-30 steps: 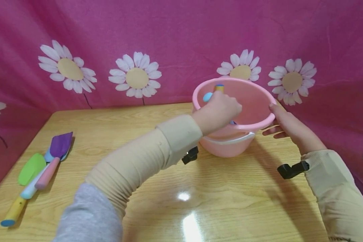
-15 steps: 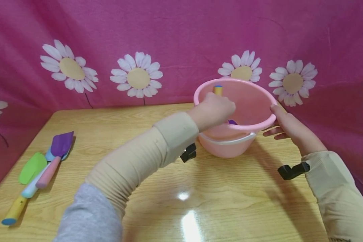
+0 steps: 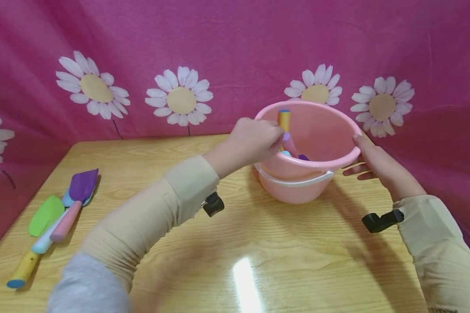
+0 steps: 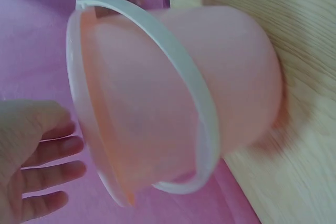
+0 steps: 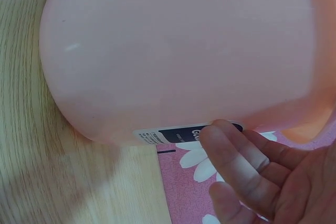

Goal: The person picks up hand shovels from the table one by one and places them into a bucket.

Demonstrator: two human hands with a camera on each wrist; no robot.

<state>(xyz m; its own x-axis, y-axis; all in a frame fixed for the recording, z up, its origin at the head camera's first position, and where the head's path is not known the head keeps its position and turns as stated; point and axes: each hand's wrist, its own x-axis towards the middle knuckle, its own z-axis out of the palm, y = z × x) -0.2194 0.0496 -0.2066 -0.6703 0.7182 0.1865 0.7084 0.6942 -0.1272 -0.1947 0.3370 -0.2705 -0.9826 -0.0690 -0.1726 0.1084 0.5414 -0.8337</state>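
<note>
A pink bucket (image 3: 291,194) with a white handle (image 3: 297,183) stands upright on the table. My right hand (image 3: 380,163) holds its rim on the right, thumb over the edge. In the right wrist view, fingers (image 5: 231,156) touch the bucket's side beside a label (image 5: 178,134). My left hand (image 3: 254,138) is just outside the bucket's left rim; in the left wrist view its fingers are spread and hold nothing. Inside the bucket are a yellow handle (image 3: 284,121) with a blue end, a pink handle (image 3: 290,147) and a purple piece (image 3: 303,157); their lower parts are hidden.
At the table's left lie a purple-bladed toy shovel (image 3: 82,184) with a pink handle, a green-headed tool (image 3: 47,215), a light blue handle (image 3: 45,241) and a yellow handle (image 3: 24,269), overlapping. A pink flowered cloth (image 3: 227,52) hangs behind the table (image 3: 203,261).
My left hand has come out of the bucket, moving left past the rim. The handles it was covering now show inside. My right hand stays at the rim.
</note>
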